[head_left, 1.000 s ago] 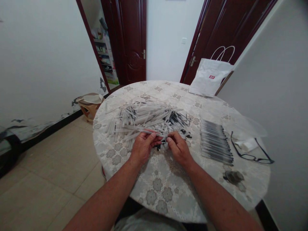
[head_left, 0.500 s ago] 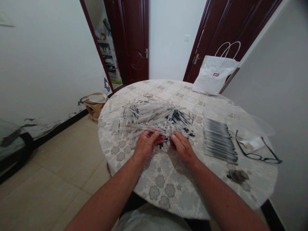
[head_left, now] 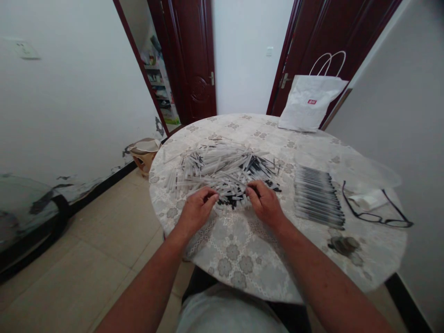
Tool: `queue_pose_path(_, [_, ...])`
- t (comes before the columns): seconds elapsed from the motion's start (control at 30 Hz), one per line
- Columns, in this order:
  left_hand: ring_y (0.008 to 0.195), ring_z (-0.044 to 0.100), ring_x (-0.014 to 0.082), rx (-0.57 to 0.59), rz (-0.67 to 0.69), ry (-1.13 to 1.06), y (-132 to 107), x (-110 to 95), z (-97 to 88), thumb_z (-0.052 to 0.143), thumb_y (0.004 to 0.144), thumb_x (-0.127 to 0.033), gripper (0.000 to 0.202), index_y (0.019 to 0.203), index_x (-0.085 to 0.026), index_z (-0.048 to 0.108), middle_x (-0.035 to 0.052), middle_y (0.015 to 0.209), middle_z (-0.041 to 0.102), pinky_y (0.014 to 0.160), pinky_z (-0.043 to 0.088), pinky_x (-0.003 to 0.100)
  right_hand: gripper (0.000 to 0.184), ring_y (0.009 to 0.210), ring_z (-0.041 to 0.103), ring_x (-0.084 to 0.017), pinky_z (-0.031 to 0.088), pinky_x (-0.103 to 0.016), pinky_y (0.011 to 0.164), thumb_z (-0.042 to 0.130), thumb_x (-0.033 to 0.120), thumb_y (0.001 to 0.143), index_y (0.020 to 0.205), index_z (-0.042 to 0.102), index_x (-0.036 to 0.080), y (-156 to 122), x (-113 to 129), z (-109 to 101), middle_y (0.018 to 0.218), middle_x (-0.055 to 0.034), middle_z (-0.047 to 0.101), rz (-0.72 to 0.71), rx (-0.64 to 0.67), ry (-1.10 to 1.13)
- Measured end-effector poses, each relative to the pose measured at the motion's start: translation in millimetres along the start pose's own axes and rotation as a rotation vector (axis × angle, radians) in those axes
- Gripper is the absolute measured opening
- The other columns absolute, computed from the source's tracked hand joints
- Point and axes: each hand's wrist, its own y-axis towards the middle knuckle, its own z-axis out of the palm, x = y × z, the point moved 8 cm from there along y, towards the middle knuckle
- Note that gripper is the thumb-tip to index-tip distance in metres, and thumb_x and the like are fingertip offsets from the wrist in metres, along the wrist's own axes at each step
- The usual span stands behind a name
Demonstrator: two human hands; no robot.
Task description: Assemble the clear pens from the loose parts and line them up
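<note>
A loose heap of white pen barrels and thin black refills [head_left: 225, 171] lies in the middle of a round table [head_left: 243, 259] with a floral lace cloth. My left hand [head_left: 196, 211] rests at the heap's near left edge, its fingers curled down into the parts. My right hand [head_left: 265, 202] sits at the near right edge, fingers bent over small black pieces. What either hand grips is hidden under the fingers. A neat row of assembled pens [head_left: 317, 196] lies to the right of my right hand.
Black-framed glasses [head_left: 379, 210] and a clear plastic bag [head_left: 360, 173] lie at the table's right. A white paper bag [head_left: 310, 104] stands at the far edge against a dark door. A dark stain [head_left: 342, 244] marks the cloth. A small stool [head_left: 144, 152] stands on the tiled floor at left.
The long white barrel held between my hands is gone from them; both hands have dropped apart onto the near edge of the heap. The camera has shifted left.
</note>
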Motion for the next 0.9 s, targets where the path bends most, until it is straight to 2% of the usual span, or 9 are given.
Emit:
queue_pose_path(0.07, [0.079,0.064,0.0214,0.044,0.055,0.182,-10.9,1.2,3.9,0.068,0.088,-0.032,0.011,0.09,-0.023,0.074,0.0043,0.085,0.072,0.077,0.048,0.031,0.021,0.078,0.064,-0.019,0.046,-0.03,0.074,0.051,0.038,0.101,0.105,0.063,0.022,0.5,-5.8,-4.2,0.091,-0.0045,0.07,0.029,-0.044,-0.007])
queue_pose_path(0.13, [0.083,0.064,0.0232,0.085,0.094,0.362,-22.7,3.1,16.2,0.068,0.088,-0.03,0.011,0.095,-0.023,0.071,0.0057,0.089,0.071,0.08,0.047,0.034,0.02,0.077,0.063,-0.019,0.046,-0.029,0.072,0.051,0.038,0.1,0.105,0.062,0.022,0.9,-8.0,-6.2,0.092,-0.0046,0.07,0.031,-0.066,-0.008])
queue_pose_path(0.3, [0.085,0.064,0.0264,0.094,0.093,0.714,-42.6,9.4,48.9,0.061,0.094,-0.034,0.012,0.094,-0.022,0.065,0.0106,0.099,0.066,0.071,0.046,0.034,0.017,0.076,0.062,-0.018,0.046,-0.029,0.072,0.052,0.036,0.1,0.104,0.062,0.022,0.4,-3.7,-5.0,0.092,-0.0052,0.07,-0.011,-0.056,-0.023])
queue_pose_path(0.43, [0.085,0.064,0.0254,0.09,0.087,0.812,-46.1,11.9,57.8,0.052,0.099,-0.034,0.015,0.097,-0.023,0.062,0.0099,0.099,0.064,0.067,0.043,0.032,0.017,0.075,0.062,-0.018,0.046,-0.03,0.073,0.052,0.036,0.1,0.104,0.062,0.022,-0.4,-2.5,-5.0,0.092,-0.0052,0.07,-0.02,-0.053,-0.035])
queue_pose_path(0.53, [0.088,0.063,0.0251,0.056,0.096,0.753,-44.0,10.6,52.4,0.052,0.099,-0.032,0.013,0.099,-0.022,0.061,0.0099,0.101,0.064,0.069,0.044,0.032,0.018,0.075,0.062,-0.018,0.046,-0.03,0.072,0.052,0.036,0.1,0.104,0.062,0.022,-0.3,-2.8,-6.0,0.092,-0.005,0.07,-0.013,-0.052,-0.027])
queue_pose_path(0.63, [0.09,0.063,0.0243,0.04,0.1,0.592,-39.3,8.3,43.7,0.054,0.097,-0.029,0.009,0.097,-0.022,0.06,0.0081,0.097,0.065,0.074,0.045,0.033,0.017,0.074,0.062,-0.018,0.045,-0.03,0.071,0.053,0.035,0.099,0.103,0.062,0.022,-0.2,-1.4,-8.0,0.091,-0.0051,0.07,-0.01,-0.06,-0.007])
queue_pose_path(0.77, [0.074,0.062,0.0198,-0.008,-0.018,0.221,-28.6,13.1,26.0,0.061,0.094,-0.033,0.01,0.094,-0.023,0.061,0.0027,0.082,0.067,0.07,0.044,0.031,0.017,0.073,0.061,-0.018,0.044,-0.029,0.069,0.056,0.035,0.097,0.103,0.064,0.022,-1.3,-3.0,-9.2,0.088,-0.0039,0.068,0.014,-0.062,0.057])
queue_pose_path(0.9, [0.065,0.061,0.0158,-0.069,-0.159,-0.172,-13.8,22.6,12.8,0.07,0.088,-0.037,0.018,0.09,-0.021,0.063,0.0005,0.076,0.067,0.062,0.045,0.027,0.018,0.064,0.055,-0.015,0.042,-0.028,0.062,0.053,0.036,0.098,0.103,0.063,0.022,-3.5,-14.7,-5.9,0.073,0.0012,0.06,0.107,-0.041,0.235])
